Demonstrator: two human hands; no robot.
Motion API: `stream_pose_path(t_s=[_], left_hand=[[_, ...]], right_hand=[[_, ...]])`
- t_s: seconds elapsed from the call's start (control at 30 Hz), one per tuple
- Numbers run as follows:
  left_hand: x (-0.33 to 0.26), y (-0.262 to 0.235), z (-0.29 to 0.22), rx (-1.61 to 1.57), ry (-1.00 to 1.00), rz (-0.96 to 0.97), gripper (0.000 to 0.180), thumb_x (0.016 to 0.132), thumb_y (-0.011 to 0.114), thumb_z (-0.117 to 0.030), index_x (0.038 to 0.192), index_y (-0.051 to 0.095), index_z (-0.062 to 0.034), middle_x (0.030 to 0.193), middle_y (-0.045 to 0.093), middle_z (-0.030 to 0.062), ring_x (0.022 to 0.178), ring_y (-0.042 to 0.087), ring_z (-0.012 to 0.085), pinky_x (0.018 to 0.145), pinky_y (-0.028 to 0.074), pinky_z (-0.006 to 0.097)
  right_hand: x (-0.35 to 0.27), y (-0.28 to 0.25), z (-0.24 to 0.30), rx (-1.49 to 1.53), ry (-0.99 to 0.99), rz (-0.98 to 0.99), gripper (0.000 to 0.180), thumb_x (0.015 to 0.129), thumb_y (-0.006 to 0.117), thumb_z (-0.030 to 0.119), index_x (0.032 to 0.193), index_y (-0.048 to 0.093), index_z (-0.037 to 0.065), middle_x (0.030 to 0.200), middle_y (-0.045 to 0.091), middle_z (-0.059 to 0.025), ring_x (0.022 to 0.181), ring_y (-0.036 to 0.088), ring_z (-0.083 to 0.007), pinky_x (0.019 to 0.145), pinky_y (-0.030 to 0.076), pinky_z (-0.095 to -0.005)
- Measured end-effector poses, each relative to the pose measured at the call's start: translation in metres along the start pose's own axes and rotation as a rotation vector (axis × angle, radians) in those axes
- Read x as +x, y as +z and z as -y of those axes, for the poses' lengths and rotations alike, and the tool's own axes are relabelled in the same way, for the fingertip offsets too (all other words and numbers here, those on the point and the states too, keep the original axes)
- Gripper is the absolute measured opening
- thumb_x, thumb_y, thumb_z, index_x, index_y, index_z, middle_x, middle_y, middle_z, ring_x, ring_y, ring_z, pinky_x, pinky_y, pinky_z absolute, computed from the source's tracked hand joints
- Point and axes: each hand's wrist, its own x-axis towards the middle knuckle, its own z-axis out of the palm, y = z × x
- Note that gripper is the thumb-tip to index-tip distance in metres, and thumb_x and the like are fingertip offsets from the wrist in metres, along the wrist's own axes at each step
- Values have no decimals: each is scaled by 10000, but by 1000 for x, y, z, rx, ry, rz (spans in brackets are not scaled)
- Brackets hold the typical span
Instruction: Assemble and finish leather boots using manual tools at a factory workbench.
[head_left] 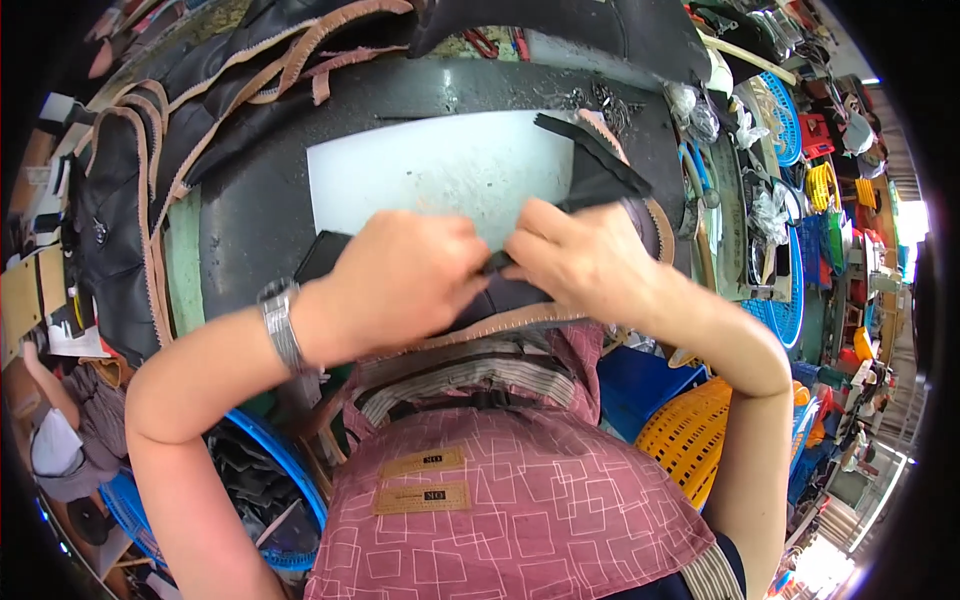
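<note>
My left hand [405, 272] and my right hand [580, 258] meet at the middle of the view, both pinching a black strap [600, 165] on a black leather piece [500, 300] with a tan stitched edge. The strap runs up and to the right from my fingers over a white cutting board [420, 170]. A metal watch sits on my left wrist. My fingers hide the spot where the strap joins the leather piece.
Black leather pieces with tan edges [130, 170] pile at the left and back of the dark worktable [250, 210]. Blue baskets [275, 470], an orange basket [690, 430] and cluttered shelves [800, 150] surround me. Another person sits at the lower left [55, 430].
</note>
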Motion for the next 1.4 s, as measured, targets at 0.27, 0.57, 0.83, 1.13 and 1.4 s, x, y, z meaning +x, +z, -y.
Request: stream_pose_path(t_s=[0.27, 0.57, 0.83, 1.13, 1.4], left_hand=[[-18, 2, -43, 833, 419, -281, 105, 757, 624, -88, 781, 644, 13, 684, 492, 4, 514, 401, 83, 429, 278, 211], [-16, -4, -51, 476, 184, -134, 249, 690, 638, -88, 932, 654, -29, 695, 480, 3, 504, 489, 133, 417, 382, 258], [-4, -19, -34, -218, -76, 98, 197, 691, 702, -106, 867, 659, -27, 734, 564, 96, 594, 570, 275, 521, 450, 342], [-5, -15, -29, -538, -183, 205, 155, 704, 701, -85, 793, 642, 28, 687, 535, 124, 575, 531, 231, 530, 400, 325], [-14, -11, -25, -992, -407, 352, 243, 892, 564, -191, 930, 626, 41, 687, 578, 137, 586, 498, 131, 559, 413, 313]], right_hand=[[-34, -4, 41, -583, -90, -290, 176, 654, 558, 90, 810, 641, 77, 789, 566, -1, 552, 490, -42, 380, 285, -154], [-45, 10, 38, -796, -389, -363, 176, 580, 573, 52, 730, 664, 48, 831, 613, 8, 719, 537, -104, 513, 412, -249], [-34, 1, 42, -246, -135, -718, 285, 607, 697, 149, 883, 629, 117, 833, 584, -7, 630, 498, -119, 489, 378, -231], [-33, -11, 38, 219, 227, -184, 246, 664, 753, 192, 780, 570, 75, 756, 506, -50, 546, 559, -213, 446, 448, -312], [-39, -7, 46, 172, 5, -257, 185, 680, 701, 127, 769, 563, 42, 714, 473, -47, 492, 515, -168, 428, 433, -296]])
